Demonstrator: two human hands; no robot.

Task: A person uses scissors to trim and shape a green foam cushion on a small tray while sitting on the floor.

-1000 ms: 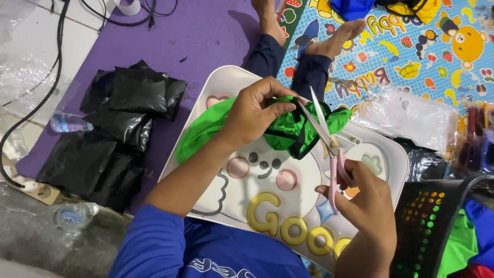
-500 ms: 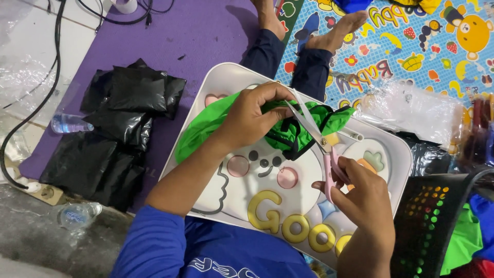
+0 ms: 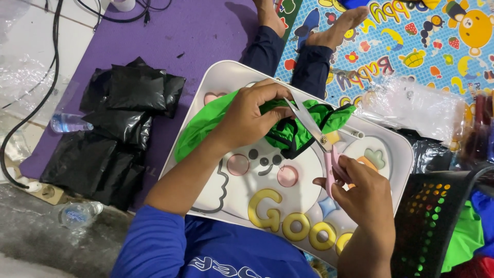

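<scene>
We see the left hand (image 3: pixel 252 116) closed in a fist-like grip on a bright green fabric garment with black trim (image 3: pixel 288 128), bunched near the far edge of a white lap tray printed with a smiling cartoon face and yellow letters (image 3: pixel 226 77). The right hand (image 3: pixel 363 193) has its fingers curled through the handles of a pair of pink-handled scissors with silver blades (image 3: pixel 321 139), over the tray's right side; the blades look slightly parted at the cloth, though we cannot be sure from this angle.

Off the tray's left edge, a heap of glossy black plastic bags (image 3: pixel 113 134) lies on a purple mat (image 3: pixel 206 31); we count at least four, overlapping. Two clear plastic water bottles show: one (image 3: pixel 69 123) beside the bags, one (image 3: pixel 80 213) on the grey floor. Black cables (image 3: pixel 31 103) run along the left. Beyond the tray's right corner lie crumpled clear plastic wrappers (image 3: pixel 417 110) on a colourful cartoon play mat (image 3: pixel 411 46), and a black perforated basket (image 3: pixel 437 221) holds more cloth. Two bare feet (image 3: pixel 339 25) rest past the far edge.
</scene>
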